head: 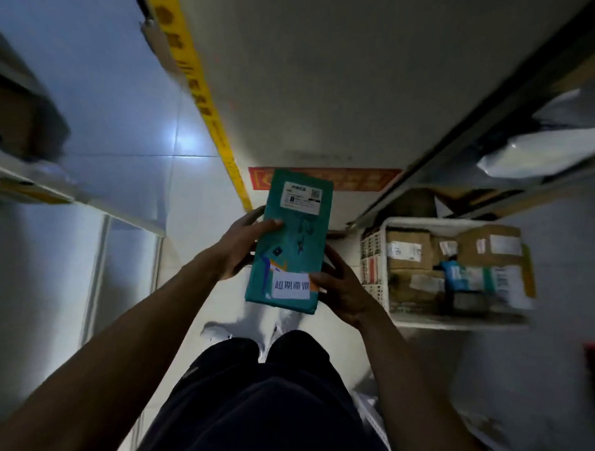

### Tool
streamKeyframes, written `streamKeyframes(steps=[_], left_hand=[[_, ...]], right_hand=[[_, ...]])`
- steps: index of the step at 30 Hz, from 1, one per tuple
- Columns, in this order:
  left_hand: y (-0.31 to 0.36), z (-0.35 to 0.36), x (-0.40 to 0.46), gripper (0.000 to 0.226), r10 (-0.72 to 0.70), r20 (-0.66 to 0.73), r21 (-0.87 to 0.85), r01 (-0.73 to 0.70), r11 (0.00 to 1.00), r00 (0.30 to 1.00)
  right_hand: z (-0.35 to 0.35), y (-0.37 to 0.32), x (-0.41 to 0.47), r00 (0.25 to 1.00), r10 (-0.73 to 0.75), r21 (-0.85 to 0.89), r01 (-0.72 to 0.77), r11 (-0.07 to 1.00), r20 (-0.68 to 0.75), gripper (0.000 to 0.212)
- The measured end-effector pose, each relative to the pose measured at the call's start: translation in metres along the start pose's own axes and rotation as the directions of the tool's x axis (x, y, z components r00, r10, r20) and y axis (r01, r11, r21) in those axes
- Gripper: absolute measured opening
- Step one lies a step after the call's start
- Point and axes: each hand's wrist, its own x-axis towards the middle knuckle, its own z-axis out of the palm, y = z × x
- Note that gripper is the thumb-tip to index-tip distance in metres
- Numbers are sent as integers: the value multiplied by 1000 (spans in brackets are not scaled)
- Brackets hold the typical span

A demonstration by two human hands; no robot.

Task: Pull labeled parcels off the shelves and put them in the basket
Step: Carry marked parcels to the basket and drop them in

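Note:
A teal parcel (294, 238) with a white shipping label at its far end and a white sticker with black characters at its near end is held flat in front of me above the floor. My left hand (243, 245) grips its left edge, thumb on top. My right hand (343, 287) grips its near right corner, thumb on the sticker. To the right on the floor stands a white plastic basket (375, 261) holding several brown cardboard parcels and a blue-and-white packet.
Metal shelving (494, 137) rises on the right with a white poly bag (548, 153) on it. Another shelf unit (98, 205) with a brown box is on the left. A yellow floor strip (206, 100) and a red floor sticker (358, 178) lie ahead. My legs and white shoes are below.

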Motion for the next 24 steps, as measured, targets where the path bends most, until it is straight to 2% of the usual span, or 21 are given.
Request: streamKeyframes(steps=[3, 6, 8, 10, 14, 21, 24], left_hand=[[9, 44, 27, 97, -30, 53, 40, 28, 999, 998], [16, 84, 50, 84, -65, 119, 136, 48, 990, 991], [22, 108, 62, 82, -92, 144, 225, 58, 973, 985], [26, 129, 73, 77, -114, 176, 317, 54, 947, 978], [34, 166, 97, 51, -196, 248, 462, 62, 885, 949], [47, 229, 154, 51, -347, 360, 631, 48, 774, 866], [49, 258, 177, 48, -401, 389, 717, 1, 698, 829]], right_hand=[[-36, -6, -16, 995, -61, 92, 68, 993, -82, 116], [-67, -8, -32, 980, -81, 187, 116, 976, -183, 116], [-83, -8, -41, 961, -101, 234, 163, 958, -257, 102], [-96, -6, -47, 930, -120, 270, 221, 937, -346, 86], [-113, -5, -55, 872, -133, 369, 333, 868, -472, 85], [-135, -12, -58, 759, -94, 455, 480, 750, -644, 91], [-144, -15, -57, 686, -73, 474, 572, 669, -724, 81]])
